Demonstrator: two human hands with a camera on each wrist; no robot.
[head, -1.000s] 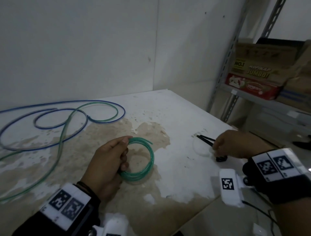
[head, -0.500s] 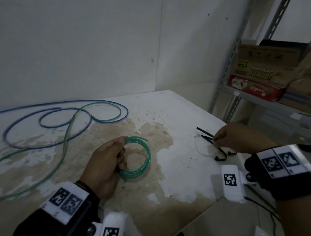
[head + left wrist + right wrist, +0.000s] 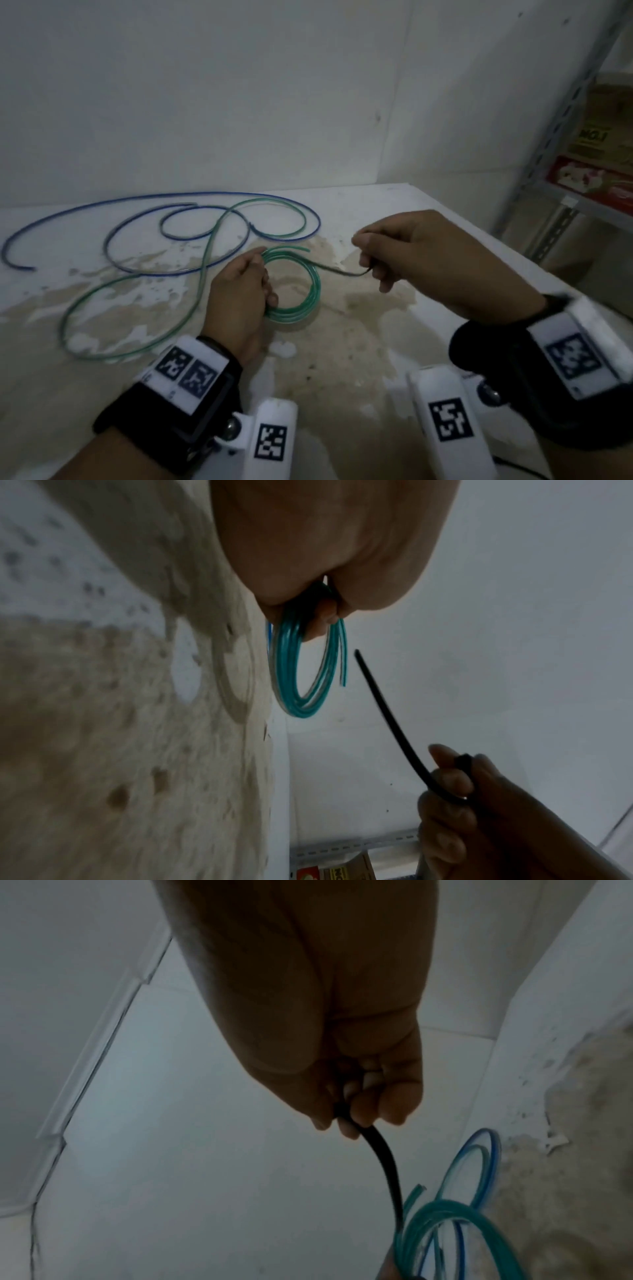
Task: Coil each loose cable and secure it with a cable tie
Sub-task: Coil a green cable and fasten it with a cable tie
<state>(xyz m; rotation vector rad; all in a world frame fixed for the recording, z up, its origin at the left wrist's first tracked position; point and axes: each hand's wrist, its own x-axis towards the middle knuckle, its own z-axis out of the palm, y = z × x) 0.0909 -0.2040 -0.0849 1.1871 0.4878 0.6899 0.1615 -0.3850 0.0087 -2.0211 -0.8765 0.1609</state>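
My left hand (image 3: 245, 291) grips a small coil of green cable (image 3: 301, 298) by its left side, held upright just above the table; the same coil (image 3: 301, 674) hangs below my fingers in the left wrist view. My right hand (image 3: 404, 253) pinches the head end of a black cable tie (image 3: 342, 272), whose thin tail points left at the coil's upper right. The black cable tie (image 3: 387, 715) ends just short of the coil. In the right wrist view the black cable tie (image 3: 383, 1164) runs down to the green coil (image 3: 445, 1223).
A loose blue cable (image 3: 137, 219) and a long loose green cable (image 3: 191, 294) lie sprawled across the stained white table (image 3: 359, 342) at the back left. Walls close the back. A metal shelf (image 3: 561, 113) with cardboard boxes stands at the right.
My right hand has picked a cable tie up from the table's right side and carried it left to the coil. The left hand still holds the coil; the view has swung left.
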